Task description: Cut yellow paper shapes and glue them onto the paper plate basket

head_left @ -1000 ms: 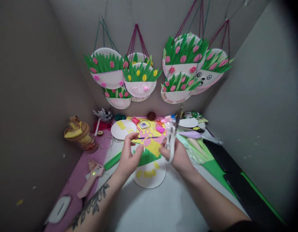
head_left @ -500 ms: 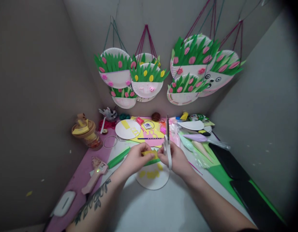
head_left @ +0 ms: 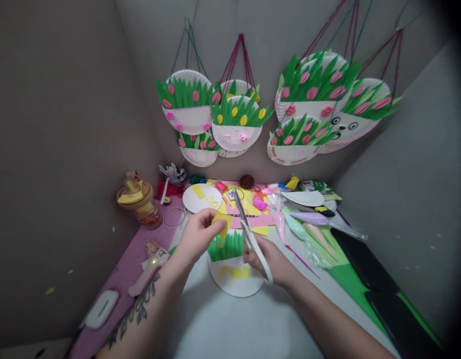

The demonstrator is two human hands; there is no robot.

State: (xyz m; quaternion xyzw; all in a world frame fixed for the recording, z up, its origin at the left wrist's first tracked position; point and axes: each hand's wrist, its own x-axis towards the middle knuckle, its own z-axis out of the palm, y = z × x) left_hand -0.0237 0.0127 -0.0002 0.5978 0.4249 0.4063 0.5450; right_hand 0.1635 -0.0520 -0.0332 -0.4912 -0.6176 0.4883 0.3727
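My left hand pinches a small piece of yellow paper above the table. My right hand grips white-handled scissors, their blades angled up and left, close to the yellow piece. Below both hands lies a white paper plate with green paper grass and yellow shapes stuck on it.
Finished plate baskets with green grass and pink or yellow flowers hang on the back wall. A pink glue gun lies at left, a yellow-lidded jar behind it. Paper scraps, another plate and pastel cones crowd the back and right.
The scissors have tipped from upright to leaning left toward the yellow piece. My left hand has lifted the yellow piece slightly. The view has shifted a little.
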